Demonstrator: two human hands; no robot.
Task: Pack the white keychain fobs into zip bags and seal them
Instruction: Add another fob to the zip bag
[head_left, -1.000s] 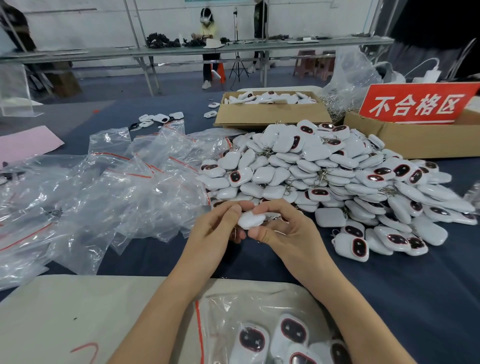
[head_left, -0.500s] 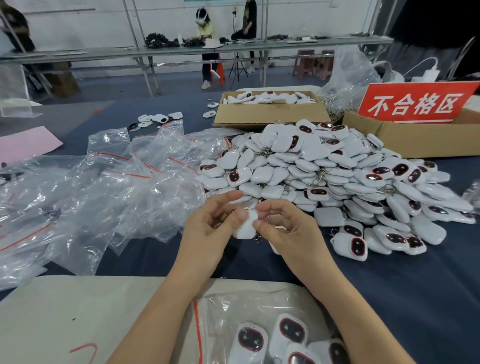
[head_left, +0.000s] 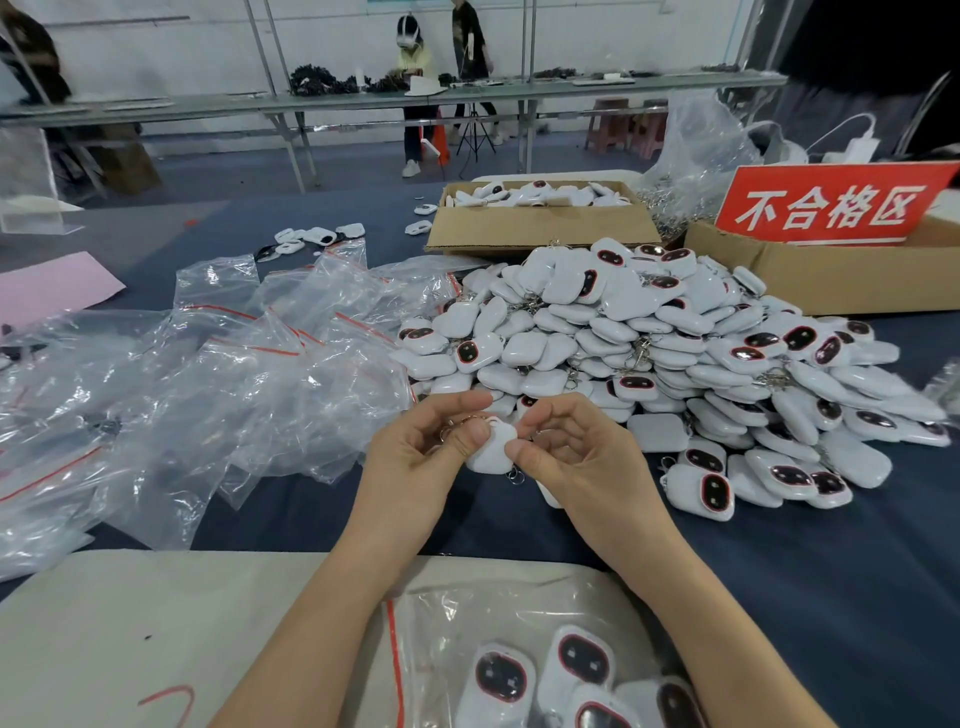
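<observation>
A white keychain fob (head_left: 492, 451) is held between both hands just in front of a big pile of white fobs (head_left: 670, 358) on the dark blue table. My left hand (head_left: 423, 460) pinches its left side, with a metal key ring showing by the fingers. My right hand (head_left: 571, 457) pinches its right edge, and a second fob peeks out below that hand. A heap of empty clear zip bags with red seal lines (head_left: 208, 384) lies to the left. A filled zip bag of fobs (head_left: 530, 670) lies nearest me.
A cardboard box of fobs (head_left: 535, 221) stands behind the pile. Another box with a red sign (head_left: 831, 205) sits at the right. A beige mat (head_left: 156, 634) covers the near table edge, and a pink sheet (head_left: 47, 291) lies far left. People stand at a far bench.
The fob has been turned in my fingers from lying flat to more upright, and its key ring now shows by my left fingers. Both hands stayed in the same spot.
</observation>
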